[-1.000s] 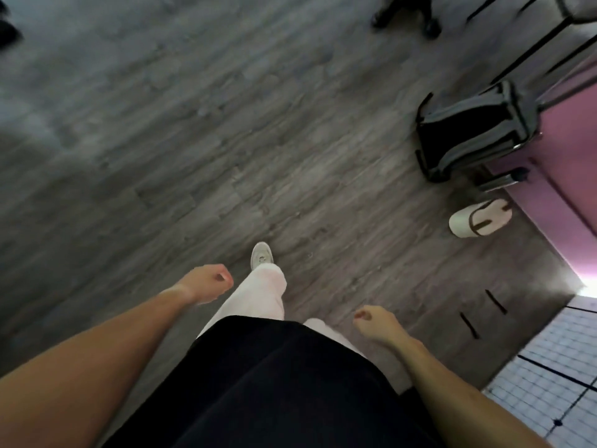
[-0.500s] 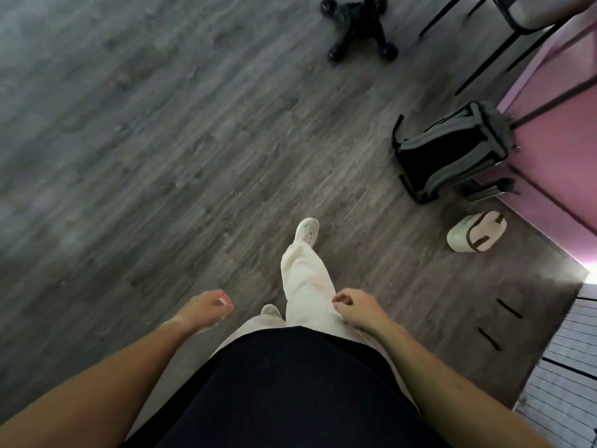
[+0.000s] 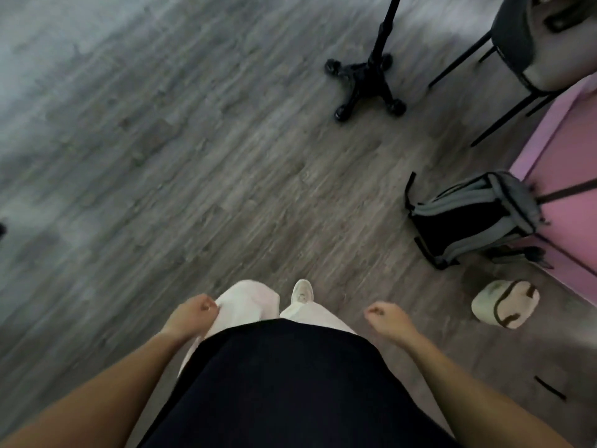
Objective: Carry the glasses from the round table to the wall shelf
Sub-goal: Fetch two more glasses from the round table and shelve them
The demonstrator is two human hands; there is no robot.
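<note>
No glasses, round table or wall shelf appear in the head view. I look down at a grey wood floor and my own legs in pale trousers. My left hand [image 3: 193, 313] hangs by my left thigh with its fingers curled and nothing in it. My right hand [image 3: 389, 318] hangs at my right side, also curled into a loose fist and holding nothing. One pale shoe [image 3: 302, 291] points forward between them.
A black wheeled stand base [image 3: 366, 87] is ahead. A dark chair [image 3: 529, 46] stands at the far right by a pink wall [image 3: 568, 189]. A black and grey backpack [image 3: 468, 218] and a cream pouch [image 3: 504, 302] lie on the floor to my right.
I have walked forward: the backpack and pouch slid down towards me, and the stand base and chair came into view. My arms swung, both hands staying curled with nothing held.
</note>
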